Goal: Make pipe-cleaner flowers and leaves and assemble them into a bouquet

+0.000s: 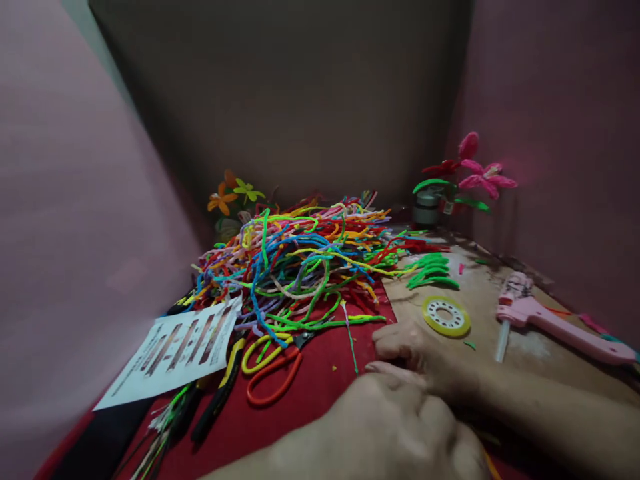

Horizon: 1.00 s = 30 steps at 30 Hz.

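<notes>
My left hand [395, 427] is in the foreground, its back to me and its fingers curled out of sight. Just past it, my right hand [413, 350] is closed too, with thumb and fingers bent inward; what lies in them is hidden. A thin green stem [351, 340] with a pale tip rises from the edge of my left hand. Whether the fingers hold its lower end is hidden. An orange strip [493, 465] shows below my hands. Scissors [275, 367] with one yellow and one red handle rest left of the stem.
Behind lies a big heap of coloured pipe cleaners [300, 260]. A yellow tape roll [446, 316], green leaf shapes [434, 271] and a pink glue gun [555, 320] are at right. Left are a printed sheet [173, 350] and yellow-black pliers [220, 393]. Fuzzy flowers [483, 175] stand at the back.
</notes>
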Each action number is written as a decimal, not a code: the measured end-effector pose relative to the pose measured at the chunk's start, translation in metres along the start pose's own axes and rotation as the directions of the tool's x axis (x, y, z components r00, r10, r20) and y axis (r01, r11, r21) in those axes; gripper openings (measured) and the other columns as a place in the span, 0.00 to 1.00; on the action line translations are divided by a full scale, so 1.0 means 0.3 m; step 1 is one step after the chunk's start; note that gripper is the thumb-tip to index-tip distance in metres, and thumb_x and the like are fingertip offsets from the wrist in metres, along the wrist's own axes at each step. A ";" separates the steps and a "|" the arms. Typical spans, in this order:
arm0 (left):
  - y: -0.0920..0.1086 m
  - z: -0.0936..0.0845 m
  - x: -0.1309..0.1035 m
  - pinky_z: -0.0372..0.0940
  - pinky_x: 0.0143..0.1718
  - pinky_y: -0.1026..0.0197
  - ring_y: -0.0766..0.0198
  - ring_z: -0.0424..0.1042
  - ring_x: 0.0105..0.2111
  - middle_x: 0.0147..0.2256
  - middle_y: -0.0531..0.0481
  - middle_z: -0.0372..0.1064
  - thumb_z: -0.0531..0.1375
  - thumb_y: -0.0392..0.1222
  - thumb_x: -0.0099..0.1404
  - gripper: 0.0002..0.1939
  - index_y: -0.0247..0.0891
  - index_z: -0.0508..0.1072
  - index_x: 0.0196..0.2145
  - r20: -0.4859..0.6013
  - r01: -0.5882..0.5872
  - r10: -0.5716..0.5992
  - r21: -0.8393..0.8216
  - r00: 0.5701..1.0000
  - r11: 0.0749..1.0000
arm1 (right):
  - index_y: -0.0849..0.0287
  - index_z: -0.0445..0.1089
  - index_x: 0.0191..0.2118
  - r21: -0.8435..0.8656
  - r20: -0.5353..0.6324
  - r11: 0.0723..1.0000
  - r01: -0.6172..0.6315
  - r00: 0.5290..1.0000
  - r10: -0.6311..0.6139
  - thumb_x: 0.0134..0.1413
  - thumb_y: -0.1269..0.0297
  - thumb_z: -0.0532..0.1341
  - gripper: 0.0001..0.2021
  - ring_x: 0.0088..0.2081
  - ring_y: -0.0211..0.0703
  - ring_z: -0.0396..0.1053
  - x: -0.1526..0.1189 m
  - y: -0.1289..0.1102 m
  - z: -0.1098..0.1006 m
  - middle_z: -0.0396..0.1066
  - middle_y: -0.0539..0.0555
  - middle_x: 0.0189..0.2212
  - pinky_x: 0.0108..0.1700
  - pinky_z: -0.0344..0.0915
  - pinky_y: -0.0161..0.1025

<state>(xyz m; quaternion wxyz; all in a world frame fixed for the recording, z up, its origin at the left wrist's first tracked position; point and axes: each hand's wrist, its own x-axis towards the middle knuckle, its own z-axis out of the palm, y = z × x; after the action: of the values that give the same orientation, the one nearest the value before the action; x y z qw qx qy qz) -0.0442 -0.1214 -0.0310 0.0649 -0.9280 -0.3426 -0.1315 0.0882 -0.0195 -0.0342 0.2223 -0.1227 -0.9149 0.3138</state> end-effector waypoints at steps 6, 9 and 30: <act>-0.206 -0.177 0.066 0.53 0.19 0.66 0.69 0.62 0.19 0.22 0.52 0.66 0.50 0.33 0.60 0.09 0.37 0.66 0.25 0.068 0.208 -0.212 0.065 0.975 0.976 | 0.61 0.58 0.20 0.009 -0.039 0.988 -0.151 0.988 0.152 0.52 0.71 0.50 0.12 0.22 0.32 0.53 0.010 -0.009 -0.003 0.57 0.47 0.18 0.25 0.52 0.31; -0.302 -0.163 0.040 0.56 0.24 0.66 0.67 0.66 0.24 0.25 0.50 0.68 0.50 0.35 0.62 0.09 0.36 0.68 0.28 -0.076 0.459 -0.453 0.113 0.888 0.881 | 0.62 0.65 0.26 0.006 -0.011 0.980 -0.197 0.980 0.197 0.51 0.72 0.51 0.08 0.23 0.32 0.57 0.006 -0.029 -0.017 0.62 0.48 0.20 0.26 0.54 0.30; -0.387 -0.070 0.000 0.56 0.29 0.64 0.63 0.68 0.31 0.30 0.47 0.70 0.49 0.37 0.61 0.10 0.38 0.70 0.30 0.242 0.642 -0.676 0.212 0.696 0.737 | 0.59 0.69 0.34 -0.495 0.094 0.868 0.046 0.996 0.001 0.53 0.72 0.52 0.08 0.23 0.34 0.59 0.009 0.007 0.075 0.66 0.52 0.26 0.24 0.46 0.34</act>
<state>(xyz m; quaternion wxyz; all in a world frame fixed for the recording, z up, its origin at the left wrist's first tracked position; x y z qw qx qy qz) -0.1242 -0.0379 -0.0072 0.0117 -0.7467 -0.6648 0.0170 0.0753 -0.0285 -0.0506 0.1449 -0.1506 -0.9753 0.0708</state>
